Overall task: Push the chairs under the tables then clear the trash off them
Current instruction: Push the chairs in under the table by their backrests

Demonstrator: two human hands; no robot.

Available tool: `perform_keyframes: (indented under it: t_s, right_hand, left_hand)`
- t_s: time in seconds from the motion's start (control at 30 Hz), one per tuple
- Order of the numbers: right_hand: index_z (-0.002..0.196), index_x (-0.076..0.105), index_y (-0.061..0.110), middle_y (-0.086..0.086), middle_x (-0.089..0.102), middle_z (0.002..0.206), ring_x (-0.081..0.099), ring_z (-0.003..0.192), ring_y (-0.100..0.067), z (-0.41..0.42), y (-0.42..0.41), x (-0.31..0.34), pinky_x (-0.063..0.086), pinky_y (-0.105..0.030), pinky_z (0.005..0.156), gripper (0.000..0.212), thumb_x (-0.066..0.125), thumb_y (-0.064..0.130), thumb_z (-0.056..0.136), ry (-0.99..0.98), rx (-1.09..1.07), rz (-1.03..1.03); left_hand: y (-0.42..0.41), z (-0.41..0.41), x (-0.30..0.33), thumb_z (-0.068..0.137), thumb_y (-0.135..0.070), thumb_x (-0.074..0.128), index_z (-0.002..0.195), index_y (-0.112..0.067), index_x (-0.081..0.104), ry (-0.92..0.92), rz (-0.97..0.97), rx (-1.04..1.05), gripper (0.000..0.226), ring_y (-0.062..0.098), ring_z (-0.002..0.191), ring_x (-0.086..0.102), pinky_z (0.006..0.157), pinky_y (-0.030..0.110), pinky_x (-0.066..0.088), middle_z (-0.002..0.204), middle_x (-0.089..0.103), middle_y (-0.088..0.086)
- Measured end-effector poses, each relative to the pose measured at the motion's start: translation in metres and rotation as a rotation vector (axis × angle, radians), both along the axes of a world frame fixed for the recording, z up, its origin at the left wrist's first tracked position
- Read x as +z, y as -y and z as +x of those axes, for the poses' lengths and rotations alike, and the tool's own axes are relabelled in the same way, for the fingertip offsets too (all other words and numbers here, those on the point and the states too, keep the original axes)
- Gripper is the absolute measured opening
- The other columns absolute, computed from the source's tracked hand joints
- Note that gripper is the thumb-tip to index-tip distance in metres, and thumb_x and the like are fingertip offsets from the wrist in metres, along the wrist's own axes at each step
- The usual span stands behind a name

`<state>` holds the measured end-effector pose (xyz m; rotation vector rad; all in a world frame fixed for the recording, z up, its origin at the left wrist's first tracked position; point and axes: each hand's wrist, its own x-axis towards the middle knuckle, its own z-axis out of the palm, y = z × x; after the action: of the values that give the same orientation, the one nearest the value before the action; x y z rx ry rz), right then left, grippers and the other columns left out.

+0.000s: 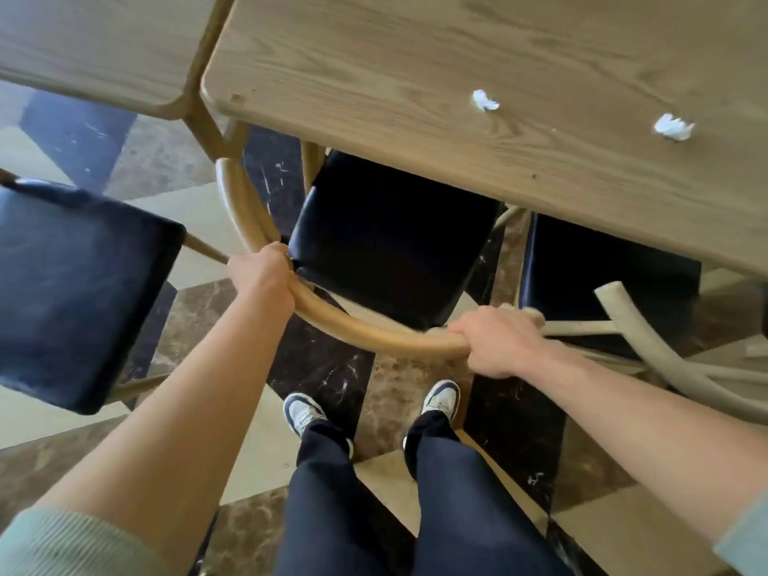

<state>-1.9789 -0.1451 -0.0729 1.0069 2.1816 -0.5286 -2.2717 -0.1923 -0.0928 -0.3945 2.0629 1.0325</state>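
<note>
A chair with a black seat [386, 239] and a curved wooden backrest [365, 328] stands in front of me, its seat partly under the wooden table [374, 68]. My left hand [264, 276] grips the left bend of the backrest. My right hand [494, 340] grips its right end. Two crumpled white paper scraps lie on the tabletop, one [485, 101] nearer the middle and one [673, 127] further right.
A second black-seated chair [79, 284] stands out on the left, beside another wooden table [95, 43]. A third chair [602, 268] sits partly under the table on the right, its pale backrest [648, 347] close to my right hand. My feet [370, 407] stand on patterned marble floor.
</note>
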Motion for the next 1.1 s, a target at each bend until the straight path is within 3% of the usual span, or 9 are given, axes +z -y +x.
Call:
perform_keyframes:
  t_s: [0.13,0.3,0.4,0.5,0.6,0.7,0.8,1.0,1.1]
  right_hand:
    - [0.094,0.067,0.037,0.007,0.066,0.097,0.06,0.095,-0.023,0.044,-0.047,-0.002,0.044,-0.042,0.095,0.019,0.073,0.025,0.08,0.0,0.048,0.263]
    - [0.099,0.069,0.039,0.008,0.065,0.099,0.058,0.105,-0.022,0.067,-0.074,-0.008,0.037,-0.044,0.107,0.022,0.076,0.032,0.079,-0.015,0.045,0.28]
    - [0.112,0.066,0.041,0.007,0.064,0.106,0.055,0.113,-0.024,0.059,-0.072,-0.009,0.031,-0.048,0.114,0.034,0.076,0.032,0.081,0.013,0.018,0.225]
    - [0.143,0.05,0.035,0.0,0.06,0.128,0.05,0.127,-0.028,0.037,-0.061,0.0,0.031,-0.049,0.117,0.065,0.076,0.031,0.084,-0.007,0.018,0.095]
    - [0.155,0.036,0.026,0.0,0.044,0.148,0.038,0.139,-0.022,-0.009,-0.031,0.02,0.039,-0.039,0.11,0.076,0.067,0.015,0.086,-0.311,-0.158,-0.178]
    - [0.134,0.058,0.017,0.0,0.055,0.13,0.049,0.12,-0.018,-0.074,0.002,0.031,0.048,-0.033,0.098,0.049,0.064,0.013,0.086,-0.664,-0.164,-0.01]
    - [0.102,0.07,0.01,-0.004,0.064,0.1,0.051,0.092,-0.018,-0.151,0.029,0.034,0.049,-0.031,0.082,0.015,0.066,0.01,0.087,-0.845,-0.146,0.171]
    - [0.101,0.067,0.015,0.0,0.058,0.099,0.057,0.093,-0.02,-0.315,0.084,0.039,0.047,-0.033,0.081,0.01,0.06,0.02,0.096,-0.731,-0.101,-0.022]
    - [0.099,0.064,0.017,-0.001,0.058,0.098,0.059,0.092,-0.022,-0.38,0.12,0.036,0.044,-0.03,0.078,0.007,0.059,0.022,0.097,-0.684,-0.031,-0.098]
  left_hand:
    - [-0.027,0.047,-0.006,0.094,-0.017,0.063,0.112,-0.01,0.05,0.022,0.023,0.06,0.024,0.022,0.079,0.064,0.077,0.038,0.059,0.087,0.06,0.006]
    - [-0.039,0.061,-0.003,0.095,-0.016,0.065,0.117,-0.009,0.055,0.058,0.044,0.03,0.026,0.023,0.081,0.069,0.083,0.04,0.062,0.096,0.065,0.01]
    - [-0.033,0.05,0.001,0.094,-0.022,0.068,0.123,-0.009,0.057,0.095,0.03,-0.107,0.034,0.029,0.093,0.072,0.081,0.045,0.063,0.109,0.069,0.015]
    - [-0.02,0.041,0.009,0.097,-0.051,0.063,0.125,-0.013,0.056,0.137,-0.018,-0.337,0.047,0.027,0.094,0.072,0.088,0.05,0.058,0.11,0.071,0.01]
    - [0.006,0.034,0.019,0.093,-0.074,0.05,0.137,-0.015,0.052,0.178,-0.037,-0.482,0.073,0.028,0.099,0.067,0.094,0.054,0.053,0.12,0.067,0.009]
    - [0.05,0.007,0.028,0.098,-0.071,0.042,0.145,-0.014,0.05,0.194,-0.048,-0.513,0.074,0.034,0.111,0.066,0.101,0.054,0.052,0.128,0.066,0.014]
    - [0.108,-0.045,0.037,0.102,-0.059,0.049,0.14,-0.014,0.054,0.201,-0.045,-0.527,0.058,0.035,0.113,0.066,0.106,0.056,0.05,0.13,0.065,0.015]
    - [0.223,-0.193,0.058,0.101,-0.049,0.054,0.117,-0.012,0.061,0.071,-0.043,-0.248,0.041,0.028,0.093,0.068,0.086,0.043,0.055,0.112,0.07,0.014]
    - [0.277,-0.246,0.065,0.103,-0.045,0.051,0.122,-0.011,0.059,0.046,-0.054,-0.147,0.04,0.029,0.094,0.068,0.086,0.044,0.053,0.114,0.069,0.017]
